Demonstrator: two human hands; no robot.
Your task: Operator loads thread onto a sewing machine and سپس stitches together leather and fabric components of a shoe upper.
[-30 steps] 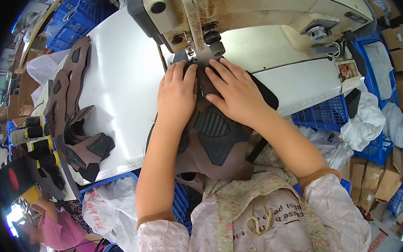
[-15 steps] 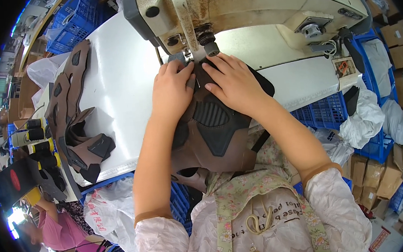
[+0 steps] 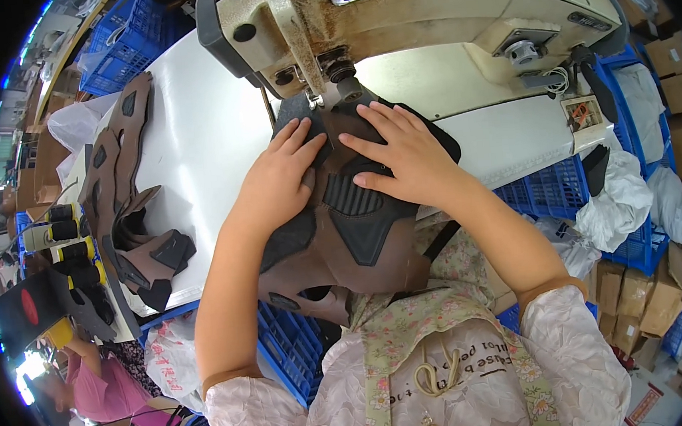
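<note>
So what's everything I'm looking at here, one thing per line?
Sewing machine: one, cream, worn, at the top over the table.
Table: one, white, under the machine.
Shoe upper piece: one, brown with dark grey panels, flat under the needle area and hanging over the table's near edge.
Stack of cut pieces: several, brown and dark grey, on the table's left side.
Crates: several, blue, beside and below the table.
Plastic bags: a few, white, right of the table.
Cardboard boxes: several, brown, far right.
Another person: one, pink top, lower left.
Left hand: flat on the piece, left of the needle.
Right hand: flat on the piece, right of the needle.
</note>
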